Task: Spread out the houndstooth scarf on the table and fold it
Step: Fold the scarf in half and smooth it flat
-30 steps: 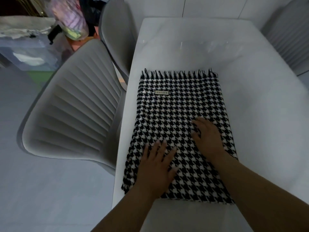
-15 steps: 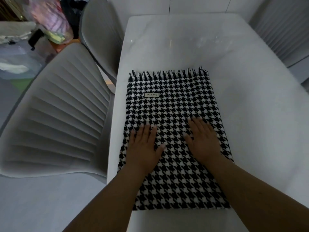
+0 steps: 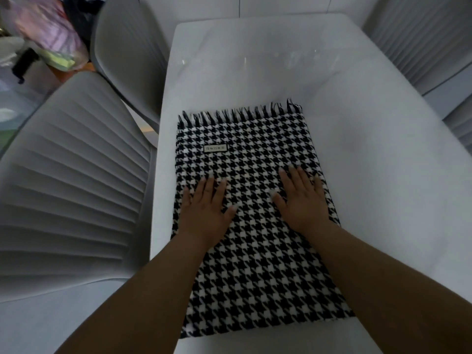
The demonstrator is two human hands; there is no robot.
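Table: white, glossy.
Scarf: folded, fringe far.
Left hand, right hand: flat, released, pressing scarf.
Advice: smooth outward evenly.

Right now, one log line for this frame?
phase: smoothing | scarf: folded, flat on table, fringe at far edge | left hand: flat on scarf | right hand: flat on scarf

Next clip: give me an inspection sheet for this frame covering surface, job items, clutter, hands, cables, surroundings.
Surface: white glossy table, bare beyond the scarf.
Job items: houndstooth scarf lies folded flat, fringe at far edge, small label facing up.
Clutter: nothing seen on the table.
Hands: left hand and right hand rest flat on the scarf, fingers straight.
Cables: nothing seen.
Surroundings: grey ribbed chairs alongside; plastic bags far left.
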